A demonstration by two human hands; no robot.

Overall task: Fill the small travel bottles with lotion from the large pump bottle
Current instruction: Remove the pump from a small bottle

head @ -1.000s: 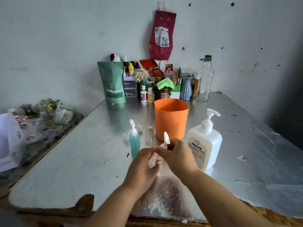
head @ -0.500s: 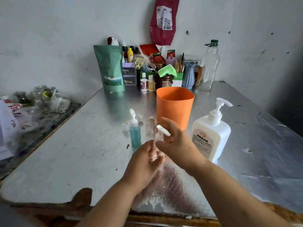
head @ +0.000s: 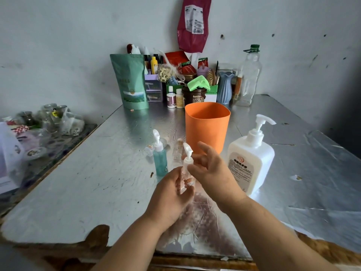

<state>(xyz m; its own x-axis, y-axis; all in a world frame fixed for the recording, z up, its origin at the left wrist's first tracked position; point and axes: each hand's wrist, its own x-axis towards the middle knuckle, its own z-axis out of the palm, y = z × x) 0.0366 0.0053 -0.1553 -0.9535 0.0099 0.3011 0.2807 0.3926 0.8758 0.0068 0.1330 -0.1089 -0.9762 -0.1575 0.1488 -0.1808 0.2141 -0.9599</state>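
Observation:
A small clear travel bottle with a white pump top is upright in front of me, just above the metal table. My left hand grips its body from below. The thumb and forefinger of my right hand pinch the pump's collar, and the other fingers spread upward. The large white pump bottle stands just right of my hands. A teal travel bottle with a pump and another small clear bottle stand behind my hands.
An orange cup stands behind the bottles. Pouches, jars, a blue vase and a tall clear bottle crowd the back wall. A side surface with glass jars lies to the left. The table's front edge is chipped.
My right hand has slid from over the pump head down to its collar, and its fingers have spread. The small bottle sits a little higher in my left hand.

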